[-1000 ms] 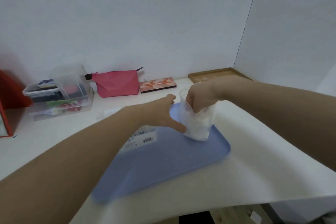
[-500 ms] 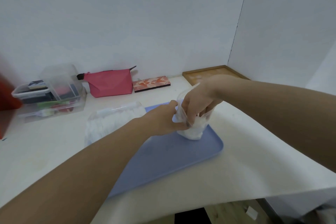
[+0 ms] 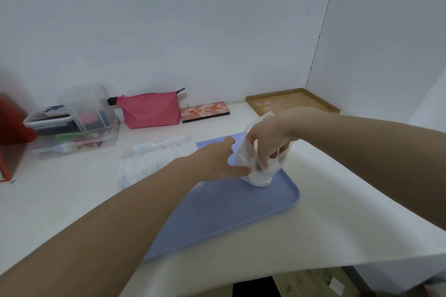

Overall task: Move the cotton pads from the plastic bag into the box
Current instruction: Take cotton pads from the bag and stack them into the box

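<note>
Hands at bag on blue tray

Two hands work 1 small clear plastic bag (image 3: 259,164), centre-right of frame, standing on 1 blue tray (image 3: 229,207) on the white worktop (image 3: 60,200). Right hand (image 3: 268,135) reaches down into the bag mouth, fingers curled inside; grip contents hidden, can't tell. Left hand (image 3: 217,159) pinches the bag's side wall. White cotton pads (image 3: 259,177) sit at bag bottom. 1 clear box (image 3: 154,159) w/ white contents just left of tray. Upper left: 1 clear organiser (image 3: 77,123), 1 pink pouch (image 3: 150,111). No legible writing.
</note>
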The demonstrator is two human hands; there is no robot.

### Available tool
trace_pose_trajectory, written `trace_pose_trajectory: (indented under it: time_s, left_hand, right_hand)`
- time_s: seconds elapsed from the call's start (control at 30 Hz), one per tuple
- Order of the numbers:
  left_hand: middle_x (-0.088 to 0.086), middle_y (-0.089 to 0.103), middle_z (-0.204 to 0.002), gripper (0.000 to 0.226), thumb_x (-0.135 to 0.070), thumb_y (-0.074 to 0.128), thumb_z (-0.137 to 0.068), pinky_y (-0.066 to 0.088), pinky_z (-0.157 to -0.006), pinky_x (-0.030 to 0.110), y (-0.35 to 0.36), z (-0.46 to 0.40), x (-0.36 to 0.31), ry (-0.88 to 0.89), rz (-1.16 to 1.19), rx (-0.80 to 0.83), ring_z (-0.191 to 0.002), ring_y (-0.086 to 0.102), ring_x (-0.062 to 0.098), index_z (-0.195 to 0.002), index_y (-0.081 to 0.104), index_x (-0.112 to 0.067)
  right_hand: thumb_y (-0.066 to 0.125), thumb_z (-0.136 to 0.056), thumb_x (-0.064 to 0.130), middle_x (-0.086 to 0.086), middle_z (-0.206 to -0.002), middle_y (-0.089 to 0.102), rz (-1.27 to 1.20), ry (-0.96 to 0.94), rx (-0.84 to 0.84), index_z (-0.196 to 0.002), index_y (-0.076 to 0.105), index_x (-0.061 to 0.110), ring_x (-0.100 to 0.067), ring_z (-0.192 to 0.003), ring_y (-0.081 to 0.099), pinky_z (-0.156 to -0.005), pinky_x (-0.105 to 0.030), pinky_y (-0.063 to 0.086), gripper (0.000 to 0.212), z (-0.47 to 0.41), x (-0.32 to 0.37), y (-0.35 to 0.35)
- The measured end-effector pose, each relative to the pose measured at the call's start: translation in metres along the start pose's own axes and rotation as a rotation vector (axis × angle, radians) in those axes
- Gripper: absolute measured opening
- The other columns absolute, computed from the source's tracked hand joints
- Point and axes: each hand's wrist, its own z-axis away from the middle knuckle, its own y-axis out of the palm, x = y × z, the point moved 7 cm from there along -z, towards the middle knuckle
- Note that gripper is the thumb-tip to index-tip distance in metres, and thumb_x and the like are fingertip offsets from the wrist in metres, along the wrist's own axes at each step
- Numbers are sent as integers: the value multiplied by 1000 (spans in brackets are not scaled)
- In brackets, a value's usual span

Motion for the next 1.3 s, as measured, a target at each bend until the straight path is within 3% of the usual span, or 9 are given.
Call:
trace_pose_trajectory:
  time_s: [0.13, 0.27, 0.47, 0.6, 0.7, 0.83, 1.03, 1.13, 1.3]
  left_hand:
    - [-3, 61, -127, 86, -60, 69, -81, 49, -99, 39, 1, 0, -2, 19, 19, -7, -114, 59, 17, -147, 30, -20]
    - [0, 61, -123, 73, -56, 66, -86, 48, -93, 33, -4, 3, -6, 40, -9, -28, -111, 57, 17, -141, 37, -19]
    - [7, 59, -128, 81, -66, 64, -82, 48, -100, 46, -14, 0, 5, 21, -1, -54, -114, 58, 25, -139, 36, -16]
    - [-4, 54, -138, 96, -65, 71, -77, 44, -100, 31, -35, 4, 2, 29, 167, -86, -121, 55, 14, -151, 28, -21]
    - [-10, 56, -134, 100, -69, 74, -70, 46, -95, 26, -57, 10, -7, 42, 398, -142, -117, 59, 7, -150, 33, -26]
    - [-13, 67, -120, 75, -66, 69, -78, 46, -96, 25, -85, 18, -18, 69, 615, -270, -117, 60, 6, -136, 47, -24]
    - [14, 70, -110, 24, -14, 68, -91, 61, -85, 31, -92, 22, -17, 84, 913, -293, -95, 73, 18, -110, 58, -5]
    - [14, 66, -104, 23, -18, 64, -94, 61, -80, 27, -89, 25, -7, 67, 908, -297, -85, 71, 17, -111, 58, -3]
    - [12, 70, -110, 22, -30, 59, -99, 60, -80, 29, -91, 31, 2, 56, 945, -301, -84, 72, 16, -104, 58, -9]
  right_hand:
    - [61, -91, 25, -3, -96, 63, 162, -15, -63, -106, 65, 17, -17, -86, 62, -69, -21, 46, 18, 0, 9, 2]
    - [58, -91, 25, 0, -102, 63, 90, -10, -100, -121, 61, 19, -20, -93, 59, -80, -26, 47, 31, 0, 5, -4]
    - [59, -88, 11, -1, -96, 57, -325, -36, -233, -115, 61, 15, -19, -77, 64, -58, -24, 53, 27, 8, -14, -34]
    - [55, -90, 4, -13, -107, 62, -559, -83, -313, -110, 63, 6, -30, -89, 69, -74, -38, 63, 21, 23, -28, -60]
    - [54, -91, 5, -12, -109, 66, -678, -95, -364, -112, 63, 7, -24, -87, 70, -67, -32, 62, 23, 37, -39, -77]
    - [52, -91, 5, -14, -111, 65, -972, -167, -343, -116, 64, 2, -21, -83, 70, -63, -26, 58, 27, 39, -32, -81]
    - [58, -97, 23, -17, -119, 68, -1188, -254, -231, -120, 63, 2, -27, -98, 73, -82, -38, 60, 32, 24, -6, -61]
    - [69, -89, 35, -17, -119, 67, -1245, -292, -153, -118, 65, 4, -31, -107, 70, -91, -44, 57, 43, 21, 4, -53]
    - [62, -93, 5, -17, -116, 68, -1226, -308, -209, -117, 61, 2, -24, -95, 74, -83, -34, 60, 24, 14, 9, -49]
